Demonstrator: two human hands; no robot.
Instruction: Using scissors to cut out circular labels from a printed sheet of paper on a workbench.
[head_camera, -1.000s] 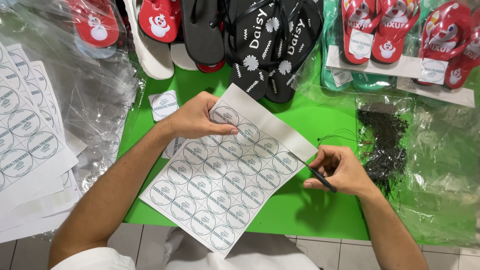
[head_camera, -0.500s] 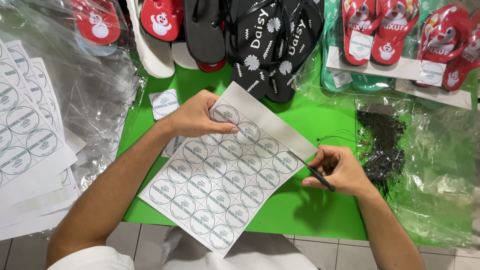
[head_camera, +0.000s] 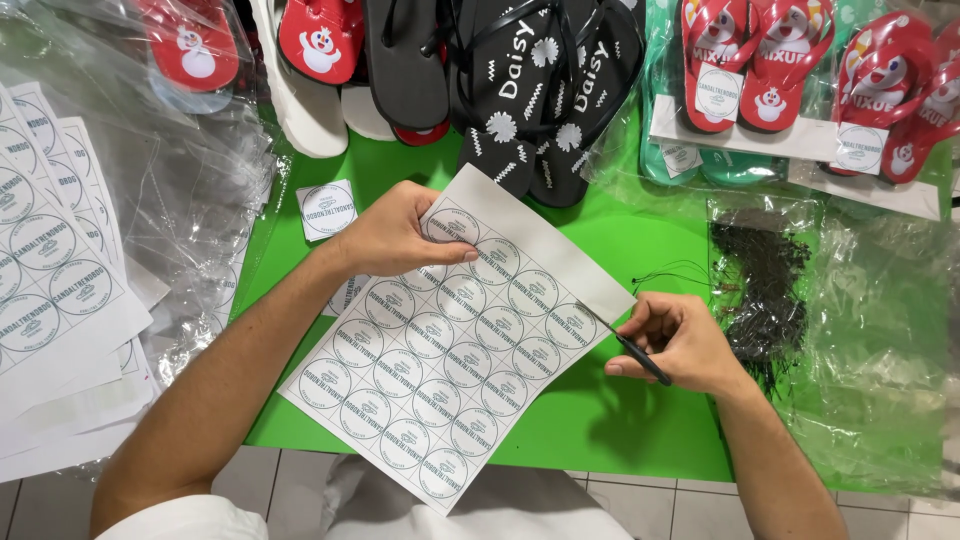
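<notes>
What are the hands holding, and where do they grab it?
The left hand pins the sheet of round labels at its top corner. The right hand grips small dark scissors by the handles.

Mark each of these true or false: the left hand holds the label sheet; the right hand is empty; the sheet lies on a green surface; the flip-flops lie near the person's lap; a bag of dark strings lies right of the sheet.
1. The left hand holds the label sheet at its top edge. True.
2. The right hand is empty. False: it grips small dark scissors at the sheet's right edge.
3. The sheet lies on a green surface. True.
4. The flip-flops lie near the lap. False: they line the far edge.
5. A bag of dark strings lies right of the sheet. True.
</notes>
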